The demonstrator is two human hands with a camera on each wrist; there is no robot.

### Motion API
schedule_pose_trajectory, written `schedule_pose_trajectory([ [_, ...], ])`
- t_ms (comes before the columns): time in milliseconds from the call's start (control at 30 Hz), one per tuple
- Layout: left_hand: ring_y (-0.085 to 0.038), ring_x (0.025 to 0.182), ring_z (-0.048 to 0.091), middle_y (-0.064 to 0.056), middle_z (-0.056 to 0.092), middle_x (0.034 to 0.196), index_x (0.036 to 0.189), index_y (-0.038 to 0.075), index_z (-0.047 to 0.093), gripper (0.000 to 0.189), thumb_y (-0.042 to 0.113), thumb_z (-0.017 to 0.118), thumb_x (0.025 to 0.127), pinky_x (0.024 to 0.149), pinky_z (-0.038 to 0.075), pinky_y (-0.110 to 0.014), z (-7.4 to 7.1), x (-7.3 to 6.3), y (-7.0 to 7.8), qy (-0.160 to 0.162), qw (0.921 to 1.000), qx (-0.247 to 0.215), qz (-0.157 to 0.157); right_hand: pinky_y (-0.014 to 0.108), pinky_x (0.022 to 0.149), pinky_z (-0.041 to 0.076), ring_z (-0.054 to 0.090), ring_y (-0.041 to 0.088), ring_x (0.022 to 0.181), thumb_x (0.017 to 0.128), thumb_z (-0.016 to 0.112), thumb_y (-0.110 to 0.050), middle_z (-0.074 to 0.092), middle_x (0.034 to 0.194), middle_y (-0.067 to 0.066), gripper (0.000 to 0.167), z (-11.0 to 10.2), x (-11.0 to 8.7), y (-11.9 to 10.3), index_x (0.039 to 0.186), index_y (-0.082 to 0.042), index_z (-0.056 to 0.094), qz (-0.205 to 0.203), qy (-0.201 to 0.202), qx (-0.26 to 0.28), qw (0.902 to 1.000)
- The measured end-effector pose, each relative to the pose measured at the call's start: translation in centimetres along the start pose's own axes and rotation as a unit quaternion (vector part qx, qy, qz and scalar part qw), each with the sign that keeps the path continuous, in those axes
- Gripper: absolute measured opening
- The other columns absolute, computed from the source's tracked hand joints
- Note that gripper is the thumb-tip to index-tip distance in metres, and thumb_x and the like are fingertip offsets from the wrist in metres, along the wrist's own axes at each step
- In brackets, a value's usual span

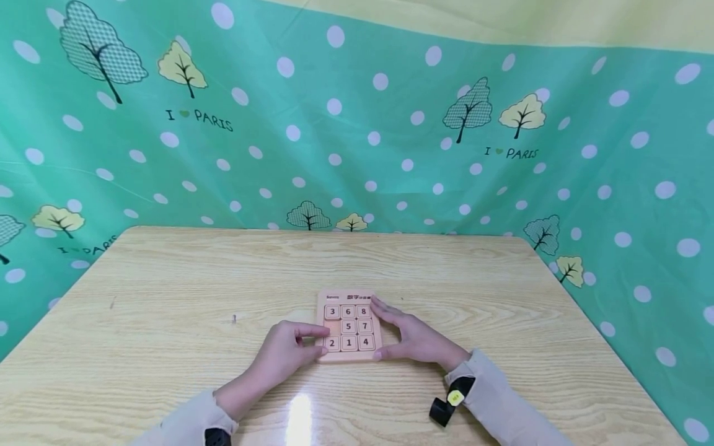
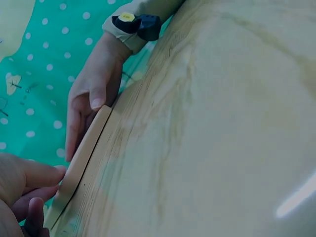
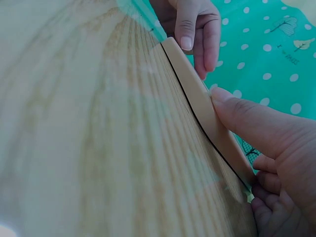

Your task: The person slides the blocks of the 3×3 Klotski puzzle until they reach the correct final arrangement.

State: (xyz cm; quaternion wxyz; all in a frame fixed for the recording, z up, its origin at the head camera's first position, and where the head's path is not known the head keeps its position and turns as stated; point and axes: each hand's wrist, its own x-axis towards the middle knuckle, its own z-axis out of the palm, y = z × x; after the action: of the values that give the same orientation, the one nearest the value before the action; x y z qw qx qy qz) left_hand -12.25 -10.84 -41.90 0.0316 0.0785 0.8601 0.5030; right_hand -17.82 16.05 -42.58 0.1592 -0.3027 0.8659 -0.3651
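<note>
A pink number slide puzzle point(image 1: 348, 356) lies flat on the wooden table, its numbered tiles reading 3 6 8, then a gap with 5 7, then 2 1 4. At its left side my left hand point(image 1: 287, 348) holds the frame, thumb by the lower left edge, index fingertip over the gap. My right hand point(image 1: 415, 337) grips the opposite side, thumb at the lower right corner and fingers up along the right edge. In the left wrist view the puzzle's side point(image 2: 81, 158) shows edge-on between both hands; the right wrist view shows its front side point(image 3: 202, 106) too.
The light wooden table point(image 1: 184, 297) extends around the puzzle on all sides. Behind it hangs a green dotted cloth point(image 1: 357, 136) with printed trees. A black strap with a yellow piece point(image 1: 455, 397) sits on the right wrist, its loose end hanging by the sleeve.
</note>
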Motion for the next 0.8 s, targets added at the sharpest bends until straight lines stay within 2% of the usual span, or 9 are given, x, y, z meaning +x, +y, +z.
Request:
schedule_pose_trajectory([
  [133, -0.003, 0.041, 0.034, 0.000, 0.068, 0.072, 0.100, 0.009, 0.072, 0.028, 0.008, 0.077, 0.072, 0.038, 0.031, -0.016, 0.3, -0.2, 0.1, 0.013, 0.9999, -0.002, -0.005, 0.045, 0.114, 0.014, 0.010, 0.021, 0.143, 0.075, 0.075, -0.046, 0.009, 0.157, -0.002, 0.095, 0.0, 0.0, 0.1, 0.149, -0.014, 0.024, -0.006, 0.000, -0.001, 1.0000],
  [200, -0.003, 0.040, 0.033, 0.001, 0.067, 0.070, 0.099, 0.009, 0.073, 0.028, 0.007, 0.077, 0.072, 0.038, 0.029, -0.015, 0.5, -0.3, 0.2, 0.020, 0.9998, -0.004, -0.008, 0.046, 0.113, 0.014, 0.010, 0.022, 0.143, 0.075, 0.074, -0.045, 0.009, 0.158, 0.000, 0.095, 0.0, 0.0, 0.2, 0.149, -0.013, 0.024, -0.011, 0.000, -0.002, 0.9999],
  [400, -0.002, 0.039, 0.033, -0.005, 0.073, 0.094, 0.096, 0.008, 0.073, 0.026, 0.005, 0.077, 0.070, 0.037, 0.030, -0.015, 0.8, -0.2, 0.6, 0.042, 0.9991, -0.009, -0.003, 0.045, 0.113, 0.014, 0.011, 0.022, 0.143, 0.075, 0.075, -0.046, 0.009, 0.157, -0.001, 0.096, -0.1, 0.0, 0.0, 0.149, -0.013, 0.024, -0.010, 0.001, -0.002, 0.9999],
  [600, -0.003, 0.037, 0.034, -0.007, 0.072, 0.097, 0.096, 0.008, 0.073, 0.027, 0.004, 0.077, 0.070, 0.039, 0.034, -0.017, 1.0, 0.0, 0.6, 0.048, 0.9988, 0.002, -0.004, 0.045, 0.113, 0.014, 0.011, 0.022, 0.143, 0.075, 0.075, -0.046, 0.009, 0.157, 0.000, 0.096, -0.1, 0.0, 0.0, 0.149, -0.012, 0.024, -0.010, 0.001, -0.005, 0.9999],
  [700, -0.005, 0.038, 0.039, -0.007, 0.072, 0.098, 0.097, 0.009, 0.073, 0.028, 0.005, 0.077, 0.070, 0.039, 0.035, -0.018, 1.1, 0.3, 0.5, 0.052, 0.9986, 0.007, -0.004, 0.045, 0.113, 0.014, 0.011, 0.024, 0.143, 0.076, 0.074, -0.045, 0.009, 0.157, 0.000, 0.095, -0.1, 0.0, 0.0, 0.149, -0.011, 0.024, -0.012, 0.000, -0.005, 0.9999],
  [800, -0.009, 0.046, 0.046, -0.005, 0.072, 0.097, 0.096, 0.011, 0.073, 0.027, 0.006, 0.078, 0.069, 0.045, 0.040, -0.020, 1.2, 0.7, 0.3, 0.064, 0.9977, 0.021, -0.002, 0.046, 0.113, 0.013, 0.011, 0.025, 0.143, 0.076, 0.074, -0.043, 0.009, 0.157, 0.001, 0.094, -0.1, 0.0, 0.0, 0.148, -0.011, 0.024, -0.014, -0.001, 0.000, 0.9999],
])
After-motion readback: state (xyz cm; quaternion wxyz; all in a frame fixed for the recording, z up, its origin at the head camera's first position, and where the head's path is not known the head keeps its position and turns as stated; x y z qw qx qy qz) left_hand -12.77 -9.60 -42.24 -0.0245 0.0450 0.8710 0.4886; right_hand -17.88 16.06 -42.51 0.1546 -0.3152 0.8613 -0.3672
